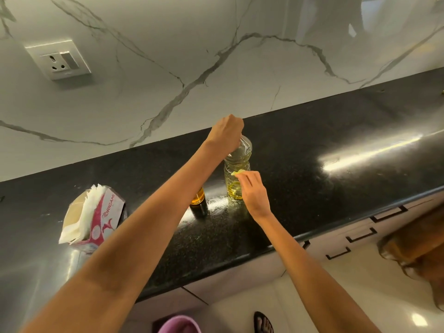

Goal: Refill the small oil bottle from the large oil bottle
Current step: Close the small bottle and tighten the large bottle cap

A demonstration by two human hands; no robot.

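2 bottles stand on the black counter. The large oil bottle is clear, thin plastic, under half full, so it looks light, squashy and maybe slippery. Her left hand curls around its top. Her right hand pinches a yellow cap. The small oil bottle stands just beside it.
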